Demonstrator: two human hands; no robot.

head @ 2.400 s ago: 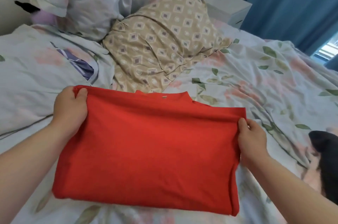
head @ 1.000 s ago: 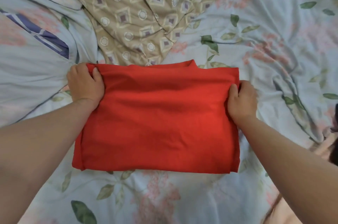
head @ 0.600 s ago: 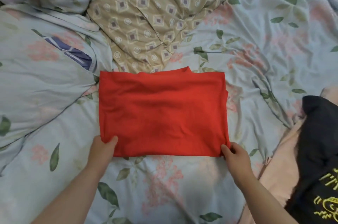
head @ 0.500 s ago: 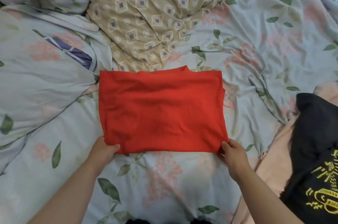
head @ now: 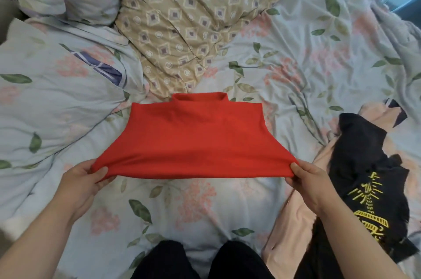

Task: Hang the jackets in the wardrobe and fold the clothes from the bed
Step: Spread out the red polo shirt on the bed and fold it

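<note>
Left hand (head: 85,178) and right hand (head: 307,178) lift the red top (head: 196,139) by its near corners.
Head view: half a second ago the top lay flat on the bed (head: 182,205) under our fingertips. Now each hand pinches a corner and the near edge is raised, while the collar end stays down near the pillow (head: 182,28). We judge a final fold toward the collar is starting. The black shirt (head: 369,164) is still unfolded.
</note>
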